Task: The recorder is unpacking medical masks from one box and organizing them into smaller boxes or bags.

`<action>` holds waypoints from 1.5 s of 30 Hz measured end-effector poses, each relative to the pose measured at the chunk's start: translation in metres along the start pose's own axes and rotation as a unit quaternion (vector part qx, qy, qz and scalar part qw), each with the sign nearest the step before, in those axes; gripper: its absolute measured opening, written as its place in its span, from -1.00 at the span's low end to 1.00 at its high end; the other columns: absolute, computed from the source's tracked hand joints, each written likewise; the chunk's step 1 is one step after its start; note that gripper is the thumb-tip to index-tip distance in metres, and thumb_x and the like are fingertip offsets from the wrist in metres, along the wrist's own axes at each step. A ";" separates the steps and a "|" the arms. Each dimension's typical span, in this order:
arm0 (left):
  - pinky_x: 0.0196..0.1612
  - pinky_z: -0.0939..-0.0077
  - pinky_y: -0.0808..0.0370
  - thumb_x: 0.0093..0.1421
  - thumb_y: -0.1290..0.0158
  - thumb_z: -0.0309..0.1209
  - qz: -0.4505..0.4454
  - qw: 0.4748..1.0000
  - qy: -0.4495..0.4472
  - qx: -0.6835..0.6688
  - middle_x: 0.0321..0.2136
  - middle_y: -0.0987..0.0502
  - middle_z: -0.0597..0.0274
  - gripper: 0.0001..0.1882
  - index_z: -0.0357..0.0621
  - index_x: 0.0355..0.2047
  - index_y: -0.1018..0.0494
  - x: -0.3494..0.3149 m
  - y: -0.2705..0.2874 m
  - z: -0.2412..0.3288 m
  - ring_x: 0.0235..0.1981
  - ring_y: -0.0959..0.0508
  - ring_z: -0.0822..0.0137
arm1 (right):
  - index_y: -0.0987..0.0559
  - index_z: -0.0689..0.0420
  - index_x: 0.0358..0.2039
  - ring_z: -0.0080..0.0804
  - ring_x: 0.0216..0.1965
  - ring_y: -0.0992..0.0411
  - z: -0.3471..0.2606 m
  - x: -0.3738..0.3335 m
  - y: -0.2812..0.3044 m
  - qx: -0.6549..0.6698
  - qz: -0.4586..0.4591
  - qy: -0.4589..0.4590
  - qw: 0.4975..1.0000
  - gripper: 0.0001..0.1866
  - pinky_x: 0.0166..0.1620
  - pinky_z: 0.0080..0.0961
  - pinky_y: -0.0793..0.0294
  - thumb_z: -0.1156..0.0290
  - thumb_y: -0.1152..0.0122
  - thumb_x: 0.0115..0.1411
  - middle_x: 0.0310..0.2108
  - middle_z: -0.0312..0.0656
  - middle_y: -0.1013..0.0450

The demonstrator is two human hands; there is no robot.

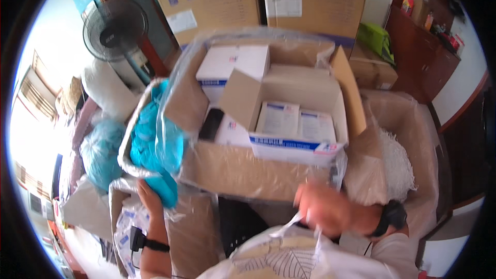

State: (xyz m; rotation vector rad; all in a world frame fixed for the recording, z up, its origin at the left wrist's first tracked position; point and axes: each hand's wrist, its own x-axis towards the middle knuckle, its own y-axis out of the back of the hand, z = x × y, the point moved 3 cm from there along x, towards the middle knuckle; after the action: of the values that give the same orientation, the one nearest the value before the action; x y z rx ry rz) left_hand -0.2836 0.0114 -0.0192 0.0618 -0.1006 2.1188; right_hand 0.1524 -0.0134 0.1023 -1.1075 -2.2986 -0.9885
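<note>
My left hand (151,199) is closed at the edge of a limp turquoise piece (163,190), its fingers partly hidden. More turquoise pieces (142,142) fill the plastic-lined container (125,150) just beyond it. In front of my body, my right hand (328,209) is smeared by motion. A thin white strip (289,225) shows by its fingertips; whether they grip it is unclear. An open white and blue box (297,156) stands ahead on a large plastic-covered carton (237,173). Flat printed white packets (279,119) lie inside it.
Beside the open box are a closed white box (235,62) and a black phone-like object (211,124). To the right, a lined carton (421,150) holds white stringy material (398,168). Large brown cartons (312,8) stand behind. A black fan (114,29) is at the far left.
</note>
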 end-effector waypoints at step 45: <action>-0.47 0.61 -0.34 0.22 0.14 -0.10 -0.078 0.921 0.365 -0.113 -0.55 -0.34 0.35 -0.68 -0.11 -0.37 -0.31 -0.112 -0.199 -0.044 -0.51 -0.36 0.51 | -0.40 0.26 -0.40 -0.36 -0.58 -0.39 0.155 -0.037 -0.130 0.219 0.070 -0.493 0.839 -0.63 -0.44 -0.42 -0.36 0.15 0.15 0.24 -0.55 -0.14 -0.40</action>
State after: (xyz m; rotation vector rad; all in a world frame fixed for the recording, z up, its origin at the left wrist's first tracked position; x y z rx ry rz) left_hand -0.0557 0.0247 -0.0633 -0.8254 0.1036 1.8329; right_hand 0.0640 0.0264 -0.0788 -1.7811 -2.8709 0.3177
